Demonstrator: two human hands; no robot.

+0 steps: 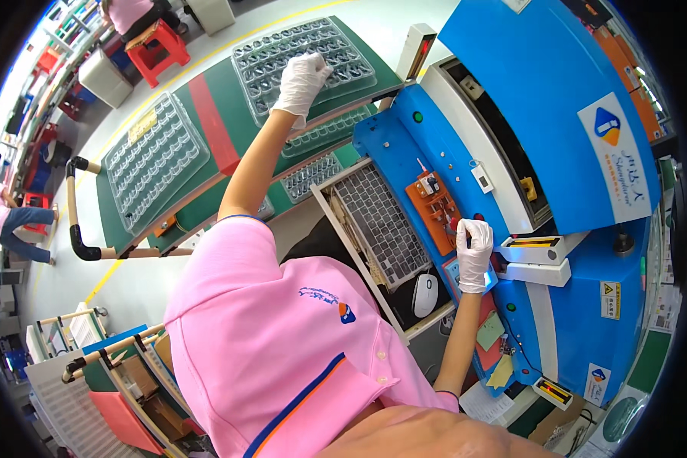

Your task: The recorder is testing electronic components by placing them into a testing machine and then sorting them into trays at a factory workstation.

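My left hand [303,80], in a white glove, reaches over a clear plastic tray [252,57] with rows of small dark parts in its pockets. Its fingers are bent together at the tray's middle; whatever they hold is hidden. My right hand [474,252], gloved too, is at the blue machine [538,84], just beside an orange fixture [427,206] with small metal fittings. Thumb and fingers are drawn together there near a red knob, and I cannot make out what lies between them.
Another clear tray [156,164] lies left of a red strip [210,122] on the green cart top. More trays sit on the shelf below. A keyboard [378,225] and mouse [425,295] rest in a pull-out drawer. Coloured notes [490,330] are by my right forearm.
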